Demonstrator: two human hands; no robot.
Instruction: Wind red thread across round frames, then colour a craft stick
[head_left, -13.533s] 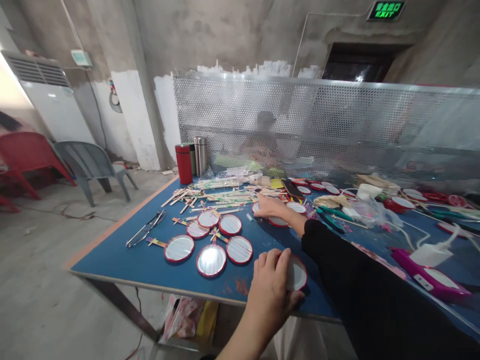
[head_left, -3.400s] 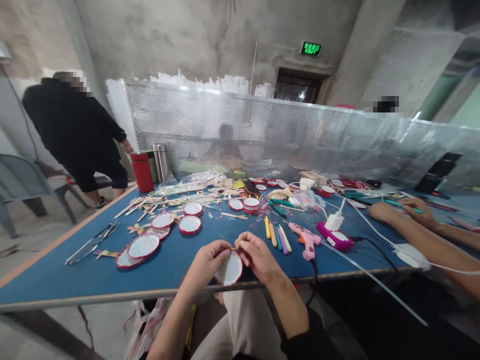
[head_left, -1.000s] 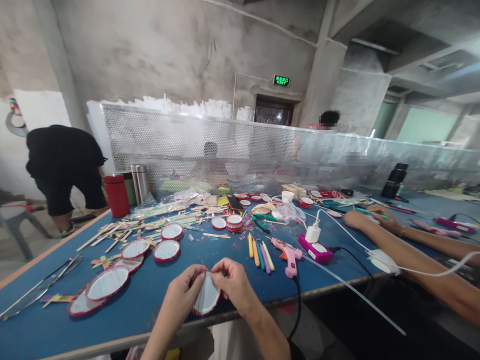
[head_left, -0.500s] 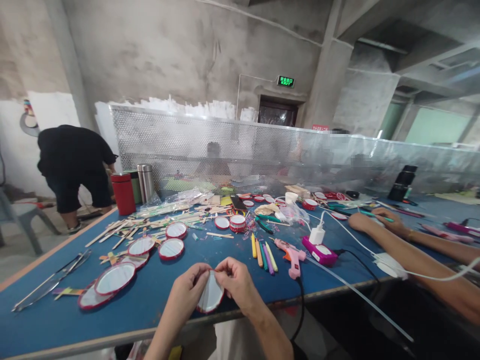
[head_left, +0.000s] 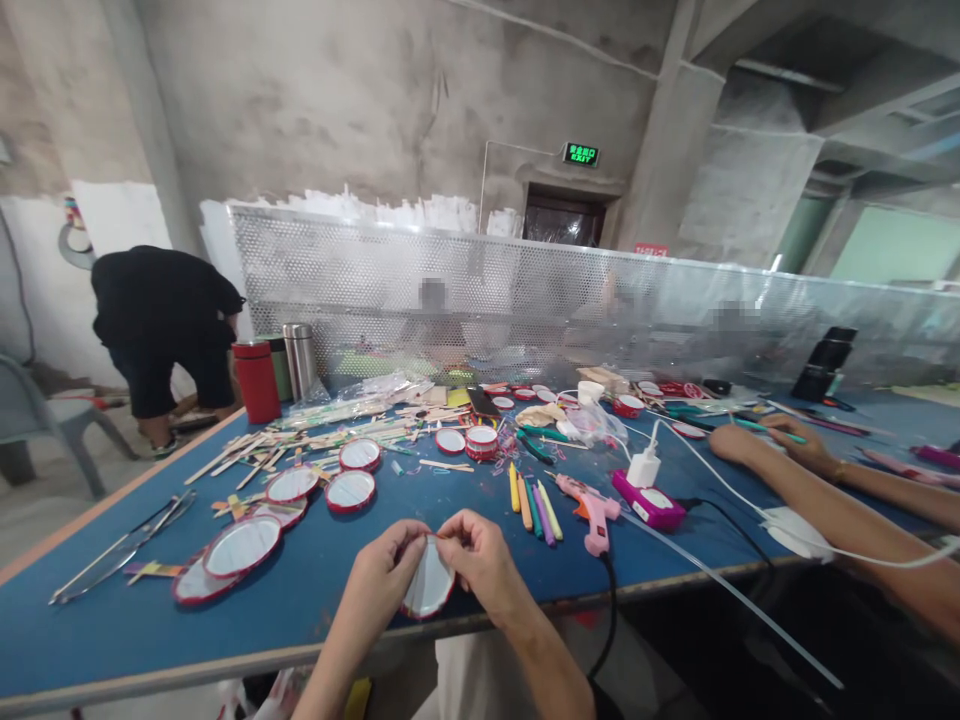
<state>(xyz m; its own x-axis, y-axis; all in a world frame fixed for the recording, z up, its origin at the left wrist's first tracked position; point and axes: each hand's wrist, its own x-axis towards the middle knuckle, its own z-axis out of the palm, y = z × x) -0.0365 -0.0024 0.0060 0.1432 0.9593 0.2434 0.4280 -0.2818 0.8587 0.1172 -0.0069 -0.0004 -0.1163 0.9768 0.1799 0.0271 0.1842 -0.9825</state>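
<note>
Head view: two hands (head_left: 386, 567) (one red-rimmed disc (head_left: 429, 583))

The green exit sign (head_left: 580, 153) reads "EXIT" in lit letters.

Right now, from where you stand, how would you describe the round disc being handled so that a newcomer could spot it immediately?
Start at the long blue table and look along its near edge, in front of the seated person. There, the left hand and right hand pinch a red-rimmed white disc. Unlike the matching discs lying on the tabletop to the left, it is held up between both hands.
</note>
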